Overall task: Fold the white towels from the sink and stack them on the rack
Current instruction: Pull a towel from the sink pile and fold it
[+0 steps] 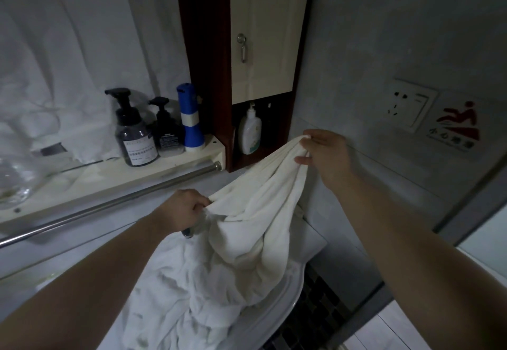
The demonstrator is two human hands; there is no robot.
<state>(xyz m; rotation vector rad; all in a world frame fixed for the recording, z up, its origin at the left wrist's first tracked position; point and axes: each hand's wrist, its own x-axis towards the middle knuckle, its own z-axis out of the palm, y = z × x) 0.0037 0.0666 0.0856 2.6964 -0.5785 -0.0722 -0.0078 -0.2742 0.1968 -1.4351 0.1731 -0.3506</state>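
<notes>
The left hand (184,207) and right hand (325,155) each pinch the top edge of one white towel (255,212), lifting it above the towel pile (197,289) in the sink (277,308). Best to find both corners, pull it flat, then fold.

I cannot see the basin of the sink (282,300): the heap of white towels (175,289) covers it and leaves only a strip of rim. The fingertips of the left hand (182,208) are buried in the lifted towel (247,220). A dark part (188,233) just under that hand is mostly hidden, so I cannot tell what it is. The label on the dark pump bottle (137,135) is too small to read, and the lettering on the wall sticker (456,130) is blurred. The left edge cuts off the clear glass vessel (12,177) and the metal rail (109,204).
</notes>
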